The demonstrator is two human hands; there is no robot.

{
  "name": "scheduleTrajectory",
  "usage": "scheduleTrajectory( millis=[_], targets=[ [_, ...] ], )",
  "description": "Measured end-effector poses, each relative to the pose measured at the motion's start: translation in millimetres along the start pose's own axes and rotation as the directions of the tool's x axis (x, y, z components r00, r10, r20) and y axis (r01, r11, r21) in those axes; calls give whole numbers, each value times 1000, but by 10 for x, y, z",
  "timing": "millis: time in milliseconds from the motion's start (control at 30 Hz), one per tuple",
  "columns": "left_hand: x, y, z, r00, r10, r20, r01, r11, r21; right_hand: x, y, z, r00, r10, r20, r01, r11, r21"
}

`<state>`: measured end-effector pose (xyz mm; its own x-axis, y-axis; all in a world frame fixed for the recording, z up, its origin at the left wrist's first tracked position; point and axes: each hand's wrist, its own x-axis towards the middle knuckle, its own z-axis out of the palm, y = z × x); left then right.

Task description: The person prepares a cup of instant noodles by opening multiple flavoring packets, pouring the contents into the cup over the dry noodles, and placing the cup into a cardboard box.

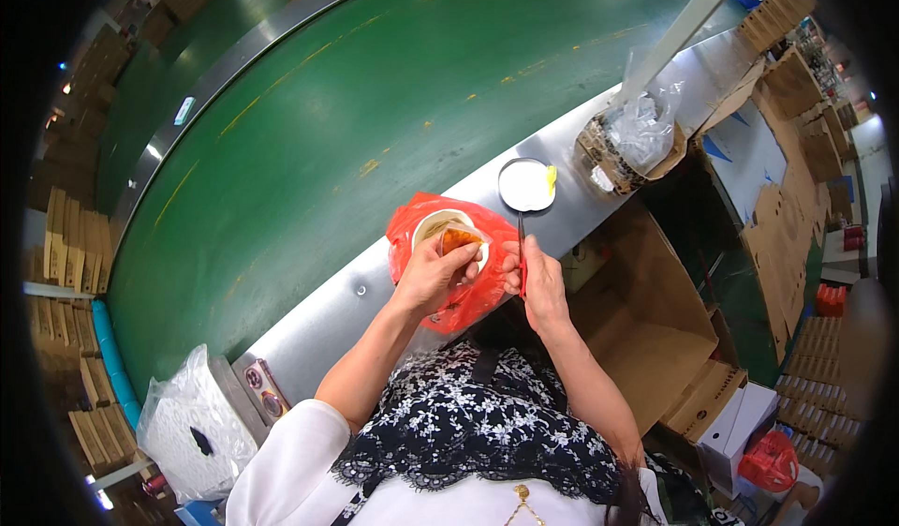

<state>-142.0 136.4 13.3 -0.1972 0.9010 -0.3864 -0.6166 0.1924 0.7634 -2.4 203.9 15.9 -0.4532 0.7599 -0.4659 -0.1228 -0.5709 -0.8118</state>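
Note:
My left hand point(439, 269) pinches a small clear packet with orange-brown contents point(458, 240) over a white round tub point(441, 218). Pale strands, perhaps noodles, show inside the tub. Around and beneath it spreads a red plastic bag point(414, 210) at the metal ledge's edge. My right hand point(535, 273) grips scissors with red handles point(522, 276), their dark blades pointing away from me. Just beyond the blades lies a round white lid or dish point(525, 184) with a dark rim and a yellow piece point(551, 180) at its right side.
A green conveyor belt point(337, 118) runs beyond the metal ledge point(316, 336). On the ledge, a cut-down cardboard container holding clear plastic point(642, 132) stands right, beside a slanted post point(674, 31). A phone point(265, 389) lies left near a plastic-wrapped white item point(200, 427). Open cartons point(660, 315) are at right.

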Motion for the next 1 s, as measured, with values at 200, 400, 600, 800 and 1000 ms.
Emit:
scheduleTrajectory(
  millis=[200, 400, 600, 800, 1000],
  targets=[
    [28, -23, -170, 998, -40, -47, 34, 991, -128, -50, 11, -19, 989, 55, 139, -21, 973, -229],
    [-40, 105, -112, 975, -141, -171, 118, 983, -140, 4, 154, -13, 978, -98, 183, 176, 859, -481],
    [-61, 23, -277, 995, -88, -41, 85, 994, -64, 89, 188, 37, 960, -132, 247, 244, 829, -503],
    [-117, 41, -273, 995, -102, 6, 102, 992, -69, 99, 90, 81, 947, 38, 319, 111, 892, -438],
    [-171, 84, -371, 987, -152, 45, 155, 984, -84, 88, 106, 109, 908, 157, 389, -32, 951, -308]
  ],
)
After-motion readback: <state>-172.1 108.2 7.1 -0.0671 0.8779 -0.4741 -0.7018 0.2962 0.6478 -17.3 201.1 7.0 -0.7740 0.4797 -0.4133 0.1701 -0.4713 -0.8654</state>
